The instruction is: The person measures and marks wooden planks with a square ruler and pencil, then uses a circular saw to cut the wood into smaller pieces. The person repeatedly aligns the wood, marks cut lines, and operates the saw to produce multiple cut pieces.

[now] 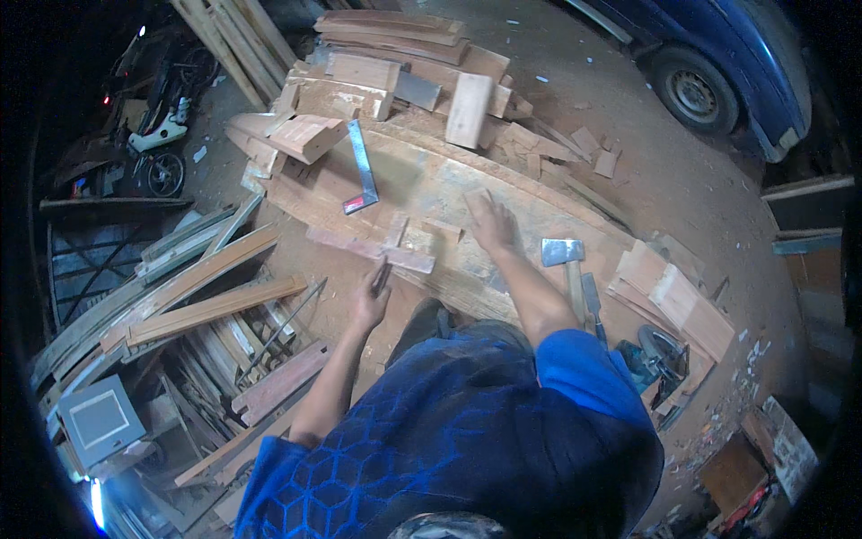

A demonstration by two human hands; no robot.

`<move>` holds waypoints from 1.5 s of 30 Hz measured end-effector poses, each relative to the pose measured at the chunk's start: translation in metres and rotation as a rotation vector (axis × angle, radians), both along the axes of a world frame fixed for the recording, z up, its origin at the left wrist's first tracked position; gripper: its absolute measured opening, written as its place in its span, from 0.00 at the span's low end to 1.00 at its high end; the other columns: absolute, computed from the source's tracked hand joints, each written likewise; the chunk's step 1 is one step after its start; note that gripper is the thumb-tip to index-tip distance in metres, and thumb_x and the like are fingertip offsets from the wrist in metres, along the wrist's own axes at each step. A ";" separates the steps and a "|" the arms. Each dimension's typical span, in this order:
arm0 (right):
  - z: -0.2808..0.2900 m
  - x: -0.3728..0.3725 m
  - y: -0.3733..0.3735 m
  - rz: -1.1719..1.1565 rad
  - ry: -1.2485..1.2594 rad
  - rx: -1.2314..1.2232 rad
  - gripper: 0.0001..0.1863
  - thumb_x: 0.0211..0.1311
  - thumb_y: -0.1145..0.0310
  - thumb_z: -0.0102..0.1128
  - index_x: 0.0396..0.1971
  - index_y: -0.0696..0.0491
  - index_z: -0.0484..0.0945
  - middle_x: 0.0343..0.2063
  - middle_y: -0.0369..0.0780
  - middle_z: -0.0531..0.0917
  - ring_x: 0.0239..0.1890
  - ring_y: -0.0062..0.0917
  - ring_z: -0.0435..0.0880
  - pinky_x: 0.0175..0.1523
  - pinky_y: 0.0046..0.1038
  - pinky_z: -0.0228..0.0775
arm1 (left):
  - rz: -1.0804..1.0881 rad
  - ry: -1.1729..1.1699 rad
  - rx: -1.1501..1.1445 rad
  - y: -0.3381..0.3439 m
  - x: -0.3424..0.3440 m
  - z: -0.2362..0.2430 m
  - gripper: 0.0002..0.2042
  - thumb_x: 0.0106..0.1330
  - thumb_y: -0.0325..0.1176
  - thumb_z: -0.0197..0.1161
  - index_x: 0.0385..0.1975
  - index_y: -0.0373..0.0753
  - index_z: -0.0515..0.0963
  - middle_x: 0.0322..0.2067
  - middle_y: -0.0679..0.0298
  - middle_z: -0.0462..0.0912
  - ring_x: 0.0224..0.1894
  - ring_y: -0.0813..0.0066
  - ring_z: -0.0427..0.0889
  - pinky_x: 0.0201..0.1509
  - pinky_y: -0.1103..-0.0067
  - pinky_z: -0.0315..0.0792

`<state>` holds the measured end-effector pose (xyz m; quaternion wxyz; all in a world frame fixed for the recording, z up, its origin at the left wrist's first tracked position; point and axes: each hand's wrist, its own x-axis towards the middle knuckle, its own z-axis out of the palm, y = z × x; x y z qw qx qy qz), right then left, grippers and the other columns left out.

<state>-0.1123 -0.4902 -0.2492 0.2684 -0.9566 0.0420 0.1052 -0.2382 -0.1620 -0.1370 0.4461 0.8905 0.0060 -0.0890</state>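
My left hand point(369, 301) is closed at the near edge of a wooden workbench point(404, 171). A thin dark item shows at its fingertips, too small to name. Beside it lies a reddish wooden strip point(337, 242), with a short crosspiece point(396, 230) and a small pale block point(428, 238) against it. Over the bench, to the right, my right hand point(489, 222) stretches forward, slightly blurred, its fingers apparently extended and nothing clearly held. A try square point(365, 166) lies farther left. Right of my right forearm are a hatchet point(563, 252) and a chisel point(592, 298).
Stacked boards point(395, 36) and an upright-lying wood block point(469, 110) fill the far side. A green power tool point(653, 359) sits by boards point(687, 310) at right. Timber piles point(206, 314) cover the left floor. A blue vehicle point(718, 54) stands far right, a motorcycle point(162, 139) far left.
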 end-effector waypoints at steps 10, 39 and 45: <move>0.051 -0.085 -0.076 -0.690 0.316 1.388 0.31 0.74 0.41 0.47 0.59 0.54 0.76 0.34 0.39 0.83 0.32 0.27 0.83 0.36 0.29 0.73 | -0.544 0.238 0.053 -0.103 0.052 -0.013 0.24 0.75 0.52 0.57 0.59 0.39 0.81 0.54 0.45 0.82 0.53 0.52 0.83 0.57 0.68 0.75; 0.167 0.146 0.342 -0.157 0.377 0.820 0.22 0.76 0.58 0.61 0.57 0.60 0.79 0.45 0.43 0.86 0.42 0.25 0.85 0.48 0.28 0.78 | 0.570 0.415 -1.032 0.376 0.292 0.033 0.23 0.73 0.43 0.64 0.62 0.39 0.71 0.50 0.65 0.83 0.51 0.73 0.83 0.54 0.72 0.80; 0.151 0.176 0.372 -0.167 0.476 0.909 0.21 0.76 0.60 0.60 0.57 0.61 0.78 0.44 0.43 0.86 0.40 0.25 0.86 0.48 0.27 0.80 | 0.576 0.294 -1.256 0.435 0.314 0.073 0.18 0.71 0.47 0.64 0.52 0.43 0.76 0.37 0.69 0.80 0.36 0.78 0.78 0.38 0.80 0.74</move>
